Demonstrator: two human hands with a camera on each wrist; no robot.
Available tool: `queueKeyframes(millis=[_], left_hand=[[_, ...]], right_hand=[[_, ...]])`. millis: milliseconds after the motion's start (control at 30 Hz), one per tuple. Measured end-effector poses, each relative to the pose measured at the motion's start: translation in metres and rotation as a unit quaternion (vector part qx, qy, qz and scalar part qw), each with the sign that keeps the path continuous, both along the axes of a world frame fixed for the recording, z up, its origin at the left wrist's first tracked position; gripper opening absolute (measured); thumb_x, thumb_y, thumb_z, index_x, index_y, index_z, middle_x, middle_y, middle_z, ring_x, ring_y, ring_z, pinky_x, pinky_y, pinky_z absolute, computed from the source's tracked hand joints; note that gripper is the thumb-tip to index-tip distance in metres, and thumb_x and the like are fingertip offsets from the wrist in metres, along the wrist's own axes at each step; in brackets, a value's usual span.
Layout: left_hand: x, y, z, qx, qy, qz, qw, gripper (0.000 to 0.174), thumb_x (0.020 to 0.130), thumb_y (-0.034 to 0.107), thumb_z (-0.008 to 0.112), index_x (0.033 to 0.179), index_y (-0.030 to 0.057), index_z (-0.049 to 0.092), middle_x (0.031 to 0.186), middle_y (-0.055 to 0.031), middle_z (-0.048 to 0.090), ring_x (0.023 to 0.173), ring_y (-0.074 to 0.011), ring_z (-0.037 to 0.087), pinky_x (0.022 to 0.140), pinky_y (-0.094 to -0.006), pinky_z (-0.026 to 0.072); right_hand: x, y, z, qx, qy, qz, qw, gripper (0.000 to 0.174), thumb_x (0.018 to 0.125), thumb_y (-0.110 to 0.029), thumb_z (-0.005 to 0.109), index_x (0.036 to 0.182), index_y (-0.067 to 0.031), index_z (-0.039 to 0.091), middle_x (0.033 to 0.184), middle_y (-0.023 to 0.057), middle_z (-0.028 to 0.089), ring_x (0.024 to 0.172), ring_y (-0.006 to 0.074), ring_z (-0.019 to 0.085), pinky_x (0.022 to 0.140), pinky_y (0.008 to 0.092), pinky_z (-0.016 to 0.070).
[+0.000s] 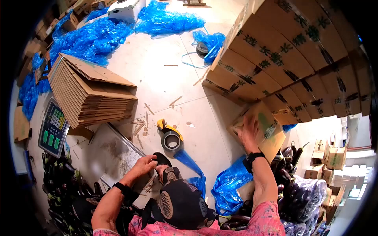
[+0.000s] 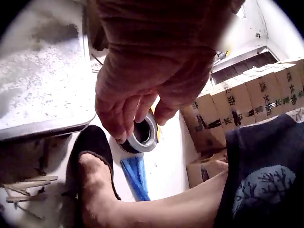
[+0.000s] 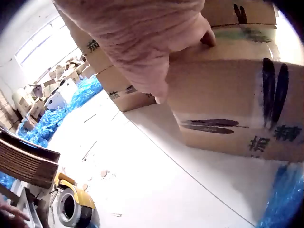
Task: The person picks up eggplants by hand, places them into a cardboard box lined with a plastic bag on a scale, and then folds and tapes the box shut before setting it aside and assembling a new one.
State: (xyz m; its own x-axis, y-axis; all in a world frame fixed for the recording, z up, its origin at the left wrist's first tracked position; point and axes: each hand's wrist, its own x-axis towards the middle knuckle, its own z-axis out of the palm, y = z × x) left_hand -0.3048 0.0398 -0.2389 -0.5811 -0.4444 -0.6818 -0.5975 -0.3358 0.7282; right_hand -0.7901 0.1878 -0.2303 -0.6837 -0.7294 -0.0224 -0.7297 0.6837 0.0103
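Observation:
My right hand (image 1: 249, 133) rests on a closed cardboard box (image 1: 275, 142), fingers spread over its top. In the right wrist view, the thumb lies at the edge of this box (image 3: 218, 97), which has dark eggplant prints on its side. Loosely bent and holding nothing, my left hand (image 1: 144, 166) hangs near a black shoe (image 1: 161, 159). Past its fingers in the left wrist view is a roll of tape (image 2: 145, 137). The head view shows this roll in a yellow tape dispenser (image 1: 171, 130) on the floor.
Stacked printed boxes (image 1: 260, 55) stand at the right. Flattened cartons (image 1: 94, 94) pile up at the left by a scale (image 1: 53, 128). Eggplants (image 1: 59, 185) lie on both sides. Blue plastic film (image 1: 232, 185) spreads near the box, with more (image 1: 98, 37) behind.

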Motion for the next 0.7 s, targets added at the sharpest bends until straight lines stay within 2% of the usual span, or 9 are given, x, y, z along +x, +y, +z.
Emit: queueKeyframes(millis=[67,233,267,367,400,500,567,633,700], left_hand=[[-0.01,-0.002,-0.006,0.022,0.019,0.022,0.999,0.049,0.094,0.02,0.064,0.135,-0.0041,0.056,0.109,-0.0145,0.07,0.096,-0.0201,0.067,0.085,-0.0328,0.0531],[-0.089,-0.042,-0.007,-0.089,0.138,-0.01,0.986,0.058,0.091,0.024,0.067,0.14,-0.0045,0.052,0.134,-0.0217,0.063,0.119,-0.0293,0.064,0.1,-0.037,0.0504],[-0.112,-0.052,0.005,-0.091,0.154,-0.013,0.984,0.062,0.091,0.025,0.066,0.143,-0.0035,0.049,0.138,-0.0216,0.06,0.122,-0.03,0.062,0.102,-0.037,0.0492],[-0.172,-0.072,0.011,-0.035,0.21,0.004,0.977,0.069,0.091,0.026,0.066,0.15,-0.0014,0.041,0.146,-0.0216,0.053,0.129,-0.0318,0.058,0.106,-0.0371,0.0463],[-0.187,-0.076,0.008,-0.006,0.23,0.013,0.973,0.071,0.092,0.026,0.066,0.151,-0.0008,0.039,0.148,-0.0217,0.051,0.131,-0.0323,0.056,0.107,-0.0371,0.0454],[-0.209,-0.089,0.025,0.007,0.207,-0.014,0.978,0.075,0.092,0.026,0.066,0.154,0.0004,0.034,0.153,-0.0218,0.046,0.133,-0.0335,0.054,0.109,-0.0374,0.0435],[-0.207,-0.084,0.019,0.001,0.213,0.012,0.977,0.066,0.092,0.026,0.065,0.147,-0.0021,0.043,0.144,-0.0229,0.054,0.127,-0.0319,0.059,0.105,-0.0381,0.0473],[-0.19,-0.082,-0.003,-0.044,0.2,0.036,0.978,0.06,0.092,0.026,0.065,0.142,-0.0033,0.049,0.139,-0.023,0.059,0.123,-0.0311,0.062,0.101,-0.0385,0.0498],[-0.166,-0.077,-0.019,-0.104,0.181,0.068,0.976,0.048,0.093,0.021,0.063,0.136,0.0006,0.055,0.119,-0.0178,0.069,0.106,-0.0276,0.069,0.092,-0.0389,0.0539]], right_hand=[[0.002,-0.004,0.002,-0.029,-0.035,0.025,0.999,0.085,0.079,-0.031,0.081,0.151,-0.0138,0.04,0.161,0.028,0.022,0.144,0.0534,0.026,0.113,0.0634,0.029],[0.003,-0.022,0.006,-0.068,-0.027,0.099,0.992,0.088,0.077,-0.032,0.082,0.151,-0.0092,0.04,0.158,0.0302,0.028,0.146,0.051,0.024,0.115,0.0616,0.0272],[0.009,-0.033,0.012,-0.012,0.005,0.104,0.994,0.086,0.077,-0.03,0.082,0.149,-0.007,0.041,0.153,0.0307,0.035,0.143,0.0502,0.029,0.114,0.06,0.0293],[0.009,-0.066,0.011,-0.055,-0.059,0.198,0.977,0.081,0.079,-0.028,0.081,0.147,-0.0055,0.043,0.15,0.0291,0.039,0.137,0.0481,0.037,0.112,0.0572,0.0337],[0.014,-0.085,0.015,-0.06,-0.075,0.211,0.973,0.071,0.084,-0.024,0.076,0.144,-0.0014,0.044,0.146,0.0273,0.044,0.13,0.0455,0.045,0.109,0.0523,0.0394],[0.019,-0.135,0.012,-0.103,-0.118,0.24,0.958,0.064,0.087,-0.019,0.073,0.141,0.0024,0.046,0.142,0.0272,0.048,0.127,0.0448,0.049,0.106,0.0488,0.0429],[0.02,-0.162,0.001,-0.112,-0.081,0.258,0.956,0.057,0.089,-0.017,0.072,0.138,0.0035,0.049,0.136,0.0268,0.054,0.124,0.0443,0.052,0.105,0.0471,0.0441],[0.026,-0.185,-0.013,-0.127,-0.145,0.25,0.949,0.053,0.089,-0.019,0.072,0.133,0.0026,0.053,0.133,0.0253,0.057,0.12,0.0429,0.056,0.102,0.0461,0.0466],[0.052,-0.204,-0.012,-0.107,-0.22,0.242,0.939,0.047,0.089,-0.02,0.073,0.128,0.0016,0.058,0.127,0.0245,0.062,0.115,0.0423,0.06,0.098,0.0453,0.0494]])
